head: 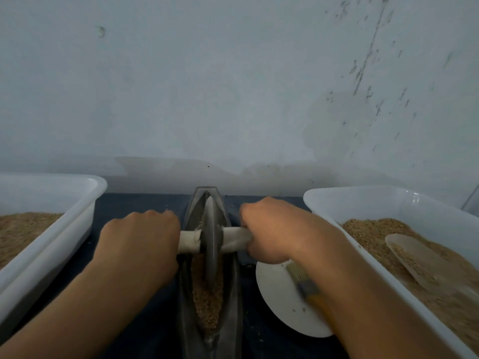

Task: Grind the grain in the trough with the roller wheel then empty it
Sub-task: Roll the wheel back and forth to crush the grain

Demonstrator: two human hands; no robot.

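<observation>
A long dark metal trough runs away from me down the middle of the table. Brown grain fills its near half. A dark roller wheel stands upright in the trough, toward the far end, on a pale wooden axle handle. My left hand is closed around the left end of the handle. My right hand is closed around the right end. Both fists hide the handle's tips.
A white tub with grain stands at the left. Another white tub at the right holds grain and a pale scoop. A white plate with a yellow-handled brush lies under my right forearm. A wall rises just behind the trough.
</observation>
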